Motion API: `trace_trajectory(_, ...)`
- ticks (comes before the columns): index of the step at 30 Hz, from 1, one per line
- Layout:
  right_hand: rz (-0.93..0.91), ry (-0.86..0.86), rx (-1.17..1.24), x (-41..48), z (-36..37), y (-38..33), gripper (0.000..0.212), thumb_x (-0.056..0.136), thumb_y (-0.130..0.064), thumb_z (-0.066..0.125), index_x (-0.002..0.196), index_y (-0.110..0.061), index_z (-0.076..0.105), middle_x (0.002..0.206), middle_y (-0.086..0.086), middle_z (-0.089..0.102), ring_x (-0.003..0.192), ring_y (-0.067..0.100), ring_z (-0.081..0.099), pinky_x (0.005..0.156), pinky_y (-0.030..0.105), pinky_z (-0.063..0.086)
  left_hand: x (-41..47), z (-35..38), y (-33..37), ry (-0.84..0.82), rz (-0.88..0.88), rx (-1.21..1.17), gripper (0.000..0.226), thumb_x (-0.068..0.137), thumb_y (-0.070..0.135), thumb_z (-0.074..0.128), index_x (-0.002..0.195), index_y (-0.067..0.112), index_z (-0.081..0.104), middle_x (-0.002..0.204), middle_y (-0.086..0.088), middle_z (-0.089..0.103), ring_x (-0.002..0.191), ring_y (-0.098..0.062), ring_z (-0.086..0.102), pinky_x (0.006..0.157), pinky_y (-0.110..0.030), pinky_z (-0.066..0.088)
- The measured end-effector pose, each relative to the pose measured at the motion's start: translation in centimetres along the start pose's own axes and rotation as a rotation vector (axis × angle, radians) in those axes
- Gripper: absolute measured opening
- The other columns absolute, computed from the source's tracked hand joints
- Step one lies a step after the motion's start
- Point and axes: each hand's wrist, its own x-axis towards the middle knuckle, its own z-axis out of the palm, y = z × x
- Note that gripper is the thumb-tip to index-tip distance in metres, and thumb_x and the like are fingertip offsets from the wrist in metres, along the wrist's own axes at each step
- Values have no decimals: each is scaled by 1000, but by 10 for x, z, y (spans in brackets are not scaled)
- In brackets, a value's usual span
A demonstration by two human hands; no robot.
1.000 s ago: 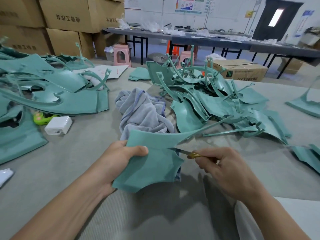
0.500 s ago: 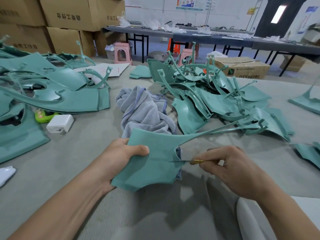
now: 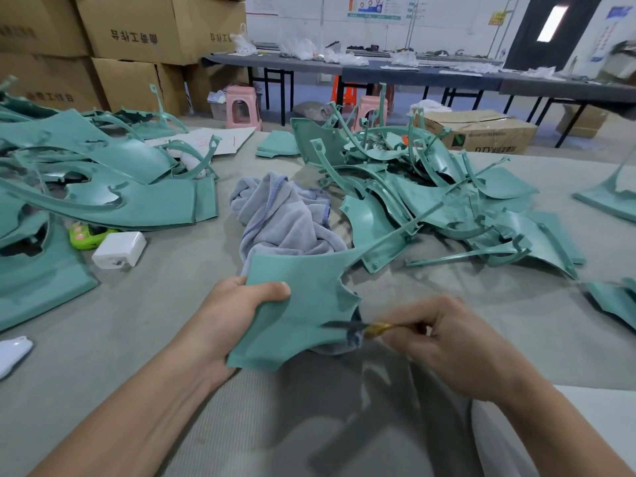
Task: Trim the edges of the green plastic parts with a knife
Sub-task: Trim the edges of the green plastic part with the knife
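Near the table's (image 3: pixel 137 325) front edge, our left hand (image 3: pixel 237 318) grips the green part (image 3: pixel 303 304) steady while our right hand (image 3: pixel 444 339) pinches the knife (image 3: pixel 358 328) against its edge for trimming.

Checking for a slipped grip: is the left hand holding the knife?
No, the right hand pinches the knife; the left hand grips the green part.

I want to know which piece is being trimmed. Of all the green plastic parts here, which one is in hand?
The flat green part nearest the camera: the left hand grips its left edge while the right hand holds the knife against it. The rest lie in piles.
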Motion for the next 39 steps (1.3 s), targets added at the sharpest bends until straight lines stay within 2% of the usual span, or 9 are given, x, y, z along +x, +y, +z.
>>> trace_trajectory(3,5,-86,-22,0,2,-3,28,95,-28,69,78,-49,73,59,-4,49,58,4,38,57,27,38,-1,0,1,-10,-2,-26,16,87,4,68,100,-4,72,90,-26,75,64,-36,74,46,-33,55)
trace_trajectory(9,102,231,122,4,15,3,19,95,-22,68,83,-32,76,55,-3,54,49,4,43,49,20,34,4,-2,4,56,10,-29,16,88,5,67,100,-4,72,88,-24,76,61,-32,73,45,-31,55)
trace_trajectory(13,81,128,176,3,18,-1,23,96,-16,69,83,-33,77,53,-9,51,49,4,41,49,22,32,1,-2,3,39,5,-28,16,87,5,68,99,-5,72,88,-25,75,60,-32,73,44,-31,54)
trace_trajectory(16,105,253,89,5,16,4,23,95,-20,69,80,-35,76,50,-12,50,46,3,41,47,16,31,2,0,1,38,10,-20,19,87,5,68,102,-5,71,90,-25,75,63,-34,73,46,-33,54)
trace_trajectory(21,72,102,162,4,14,4,16,95,-23,68,83,-28,77,53,-8,49,49,7,39,50,29,33,3,-1,4,65,5,-12,18,87,6,69,101,-5,70,88,-24,75,60,-32,72,44,-32,54)
trace_trajectory(24,131,312,113,5,14,7,21,94,-20,69,79,-31,77,50,-10,50,47,4,40,49,20,32,3,0,3,84,18,-30,17,88,5,67,102,-4,71,86,-22,76,59,-30,73,43,-31,53)
trace_trajectory(27,70,363,209,2,13,-3,21,94,-15,70,83,-31,78,54,-7,53,51,9,43,52,33,36,3,0,4,114,25,-125,19,89,10,67,103,-1,72,86,-18,77,58,-27,72,42,-29,52)
trace_trajectory(34,-126,157,-47,-5,52,-40,26,90,-49,53,90,-28,67,68,-4,60,63,14,54,61,28,46,-5,8,5,32,-25,-408,28,98,21,53,95,5,76,79,-11,76,53,-22,70,40,-21,49)
trace_trajectory(39,-8,557,-23,1,48,-31,18,90,-39,58,72,-38,60,63,-11,59,58,10,52,53,18,39,-6,12,6,101,-55,-332,17,99,21,55,94,11,68,61,-5,70,39,-15,61,32,-14,37)
